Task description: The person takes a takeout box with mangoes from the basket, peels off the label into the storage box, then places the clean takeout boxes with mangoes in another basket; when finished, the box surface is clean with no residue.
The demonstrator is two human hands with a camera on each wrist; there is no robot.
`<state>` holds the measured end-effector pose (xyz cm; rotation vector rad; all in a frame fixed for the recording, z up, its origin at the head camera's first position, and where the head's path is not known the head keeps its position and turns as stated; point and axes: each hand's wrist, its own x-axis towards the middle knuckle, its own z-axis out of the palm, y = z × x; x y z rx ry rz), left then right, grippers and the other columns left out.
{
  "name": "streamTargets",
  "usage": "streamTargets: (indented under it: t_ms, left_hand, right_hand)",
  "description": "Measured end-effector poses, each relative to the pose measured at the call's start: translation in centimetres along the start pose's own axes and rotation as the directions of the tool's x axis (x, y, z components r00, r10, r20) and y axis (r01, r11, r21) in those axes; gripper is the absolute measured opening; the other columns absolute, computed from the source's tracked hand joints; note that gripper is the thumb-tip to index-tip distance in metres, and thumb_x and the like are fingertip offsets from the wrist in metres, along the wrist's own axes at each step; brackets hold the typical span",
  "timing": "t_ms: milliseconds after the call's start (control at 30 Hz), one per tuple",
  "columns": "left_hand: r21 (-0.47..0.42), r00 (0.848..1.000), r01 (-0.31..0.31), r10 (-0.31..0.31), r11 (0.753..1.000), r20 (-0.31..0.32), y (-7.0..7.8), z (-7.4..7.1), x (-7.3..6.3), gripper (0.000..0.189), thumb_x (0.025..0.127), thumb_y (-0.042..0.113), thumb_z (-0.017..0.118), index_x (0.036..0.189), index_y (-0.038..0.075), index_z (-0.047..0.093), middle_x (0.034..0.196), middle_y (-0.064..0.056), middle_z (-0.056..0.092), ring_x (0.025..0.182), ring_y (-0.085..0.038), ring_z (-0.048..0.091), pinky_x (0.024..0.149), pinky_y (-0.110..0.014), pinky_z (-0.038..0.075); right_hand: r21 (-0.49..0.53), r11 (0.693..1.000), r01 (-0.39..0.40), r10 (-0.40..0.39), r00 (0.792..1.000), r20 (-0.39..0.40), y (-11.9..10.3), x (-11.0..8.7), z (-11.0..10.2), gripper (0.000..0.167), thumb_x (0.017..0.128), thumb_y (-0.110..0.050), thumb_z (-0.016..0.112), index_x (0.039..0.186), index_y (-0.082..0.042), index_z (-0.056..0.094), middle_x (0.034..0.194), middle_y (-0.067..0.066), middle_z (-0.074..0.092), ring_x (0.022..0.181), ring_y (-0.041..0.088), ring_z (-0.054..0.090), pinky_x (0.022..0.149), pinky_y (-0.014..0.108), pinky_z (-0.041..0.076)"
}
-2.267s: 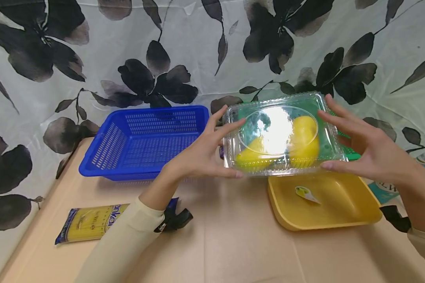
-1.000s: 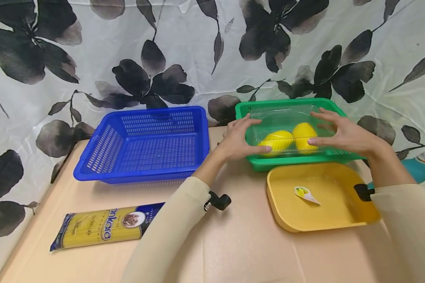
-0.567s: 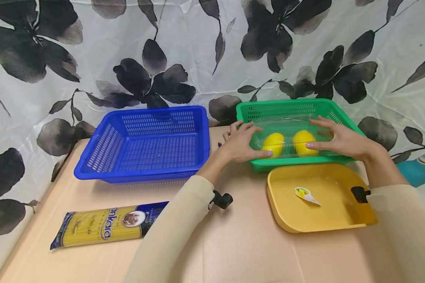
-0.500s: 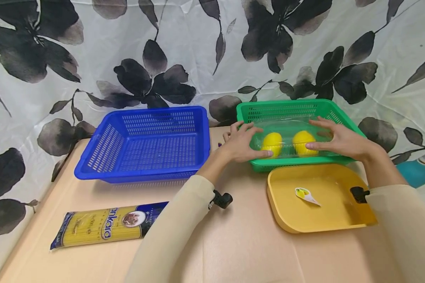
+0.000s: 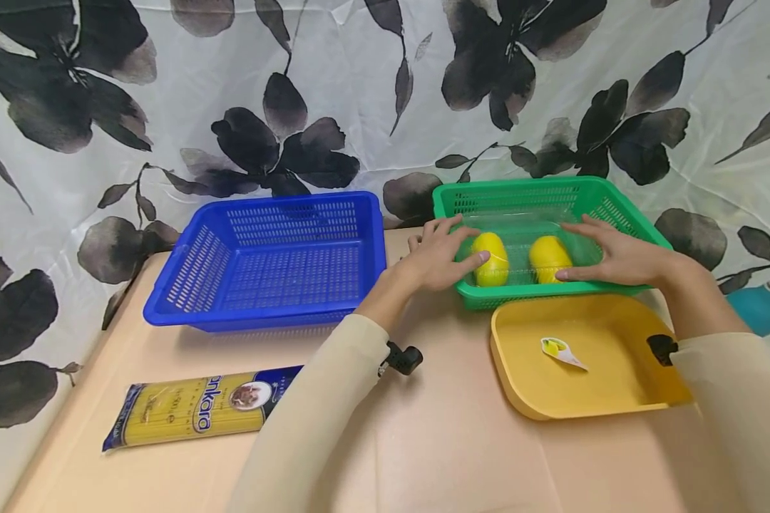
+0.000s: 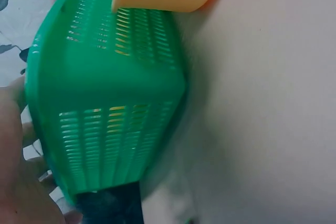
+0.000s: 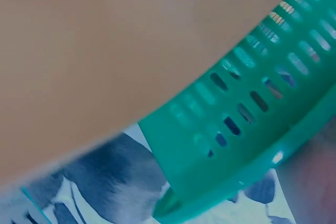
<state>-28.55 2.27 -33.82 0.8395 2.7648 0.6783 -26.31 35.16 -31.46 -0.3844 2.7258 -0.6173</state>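
A clear plastic container with two lemons, one on the left and one on the right, lies inside the green basket. My left hand reaches over the basket's left rim and holds the container's left end, thumb in front and fingers behind. At the opposite end my right hand holds it the same way. In the left wrist view, part of the left hand shows beside the green basket. The right wrist view shows the basket close up; its container is hidden there.
A blue basket stands on the left. In front of it lies a spaghetti packet. The yellow tray, holding a small label, sits before the green basket. A teal bottle is at far right.
The container was lifted above the table and came down into the green basket between both hands. Its lemons have shifted inside it, and my left thumb has risen slightly.
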Motion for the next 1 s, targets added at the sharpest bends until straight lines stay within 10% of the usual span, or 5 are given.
streamTargets:
  t_ms: [433,1000]
  left_hand:
    - [0.070,0.988,-0.150,0.146,0.986,0.053,-0.9,-5.8,-5.0,0.063,0.103,0.057,0.052,0.158,0.027,0.041,0.170,-0.002,0.023,0.154,-0.029,0.020,0.121,-0.060,0.024]
    - [0.185,0.986,-0.134,0.149,0.974,-0.070,-3.0,-6.8,-9.5,0.064,0.103,0.055,0.054,0.160,0.031,0.036,0.169,-0.001,0.026,0.156,-0.027,0.019,0.116,-0.063,0.025]
  right_hand:
    - [-0.071,0.994,0.088,-0.097,0.987,-0.125,-2.6,-0.9,0.0,0.096,0.093,-0.043,0.075,0.165,-0.012,0.019,0.172,0.020,-0.004,0.153,0.053,0.009,0.109,0.080,0.021]
    - [-0.168,0.972,0.166,-0.194,0.966,-0.169,-8.6,-1.3,1.1,0.088,0.097,-0.047,0.068,0.164,-0.011,0.024,0.172,0.019,0.006,0.154,0.053,0.008,0.115,0.079,-0.001]
